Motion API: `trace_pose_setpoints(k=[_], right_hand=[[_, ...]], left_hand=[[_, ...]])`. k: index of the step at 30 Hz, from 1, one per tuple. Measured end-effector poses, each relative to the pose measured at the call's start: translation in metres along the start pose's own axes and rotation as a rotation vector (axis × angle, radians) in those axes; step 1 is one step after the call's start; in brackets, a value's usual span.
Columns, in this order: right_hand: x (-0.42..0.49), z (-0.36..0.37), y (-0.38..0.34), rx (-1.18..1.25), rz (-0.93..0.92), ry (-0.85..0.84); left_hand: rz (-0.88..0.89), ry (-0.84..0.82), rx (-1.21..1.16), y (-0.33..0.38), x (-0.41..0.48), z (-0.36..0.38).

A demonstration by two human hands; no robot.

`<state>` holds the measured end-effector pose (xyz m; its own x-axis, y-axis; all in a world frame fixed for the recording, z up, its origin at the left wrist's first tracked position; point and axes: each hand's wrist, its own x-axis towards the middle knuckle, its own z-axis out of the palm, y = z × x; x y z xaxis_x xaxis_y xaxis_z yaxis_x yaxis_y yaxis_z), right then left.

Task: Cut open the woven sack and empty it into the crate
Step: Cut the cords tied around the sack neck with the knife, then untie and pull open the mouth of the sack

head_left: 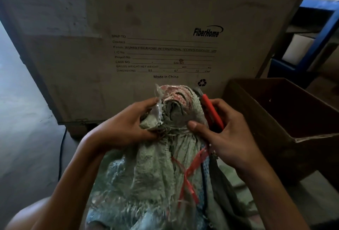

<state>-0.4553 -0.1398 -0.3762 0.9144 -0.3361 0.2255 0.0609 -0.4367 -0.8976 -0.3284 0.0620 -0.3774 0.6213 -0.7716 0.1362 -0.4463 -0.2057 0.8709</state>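
Head view: our left hand [126, 125] grips bunched neck of green woven sack [146, 174], sack upright between our arms. Our right hand [225, 130] holds red cutter [211, 108] against tied neck. Brown cardboard crate [286, 119] just right.

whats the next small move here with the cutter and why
Probably bring the red cutter in the right hand down to the string wound round the sack's neck and slice it. The neck is still tied shut, the left hand pinches it steady, and the brown box to the right stands open, waiting.
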Motion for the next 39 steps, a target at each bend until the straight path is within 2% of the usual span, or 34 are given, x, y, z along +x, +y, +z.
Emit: trace_pose_setpoints(k=[7, 13, 16, 18, 22, 27, 30, 32, 33, 35, 36, 37, 38, 39], right_hand=[[-0.003, -0.004, -0.004, 0.058, 0.008, -0.134], [-0.005, 0.006, -0.007, 0.266, 0.106, -0.157], [-0.001, 0.011, 0.002, 0.138, 0.126, -0.119], [0.003, 0.007, 0.008, -0.004, 0.118, -0.089], [0.005, -0.009, 0.006, -0.134, 0.155, -0.164], [0.003, -0.016, -0.001, -0.174, 0.23, -0.305], [0.001, -0.011, -0.001, -0.175, 0.243, -0.287], [-0.003, 0.0, 0.004, -0.098, 0.264, -0.199], [-0.005, 0.007, 0.008, -0.039, 0.278, -0.145], [-0.008, 0.022, 0.012, 0.066, 0.296, -0.056], [-0.008, 0.028, 0.013, 0.124, 0.3, -0.019], [-0.008, 0.034, 0.014, 0.167, 0.302, 0.009], [-0.008, 0.04, 0.013, 0.189, 0.298, 0.028], [-0.008, 0.047, 0.014, 0.183, 0.283, 0.039]], left_hand=[[0.0, -0.109, -0.006, 0.0, -0.009, -0.013], [-0.152, 0.134, -0.246, -0.014, -0.003, 0.001], [-0.212, 0.172, -0.275, -0.02, 0.0, 0.003], [-0.15, 0.214, -0.146, -0.025, -0.002, -0.004], [0.015, 0.361, 0.371, -0.031, -0.009, -0.022], [0.005, 0.45, 0.51, -0.048, -0.002, -0.032], [-0.017, 0.505, 0.483, -0.057, 0.008, -0.024], [-0.054, 0.722, 0.527, -0.061, 0.015, -0.009], [-0.148, 0.92, 0.579, -0.059, 0.016, -0.002], [-0.44, 1.239, 0.389, -0.072, 0.015, 0.009], [-0.544, 1.273, 0.072, -0.075, 0.014, 0.01], [-0.6, 1.256, -0.39, -0.075, 0.016, 0.009], [-0.658, 1.106, -0.862, -0.074, 0.018, 0.006], [-0.716, 0.922, -1.134, -0.069, 0.016, 0.004]])
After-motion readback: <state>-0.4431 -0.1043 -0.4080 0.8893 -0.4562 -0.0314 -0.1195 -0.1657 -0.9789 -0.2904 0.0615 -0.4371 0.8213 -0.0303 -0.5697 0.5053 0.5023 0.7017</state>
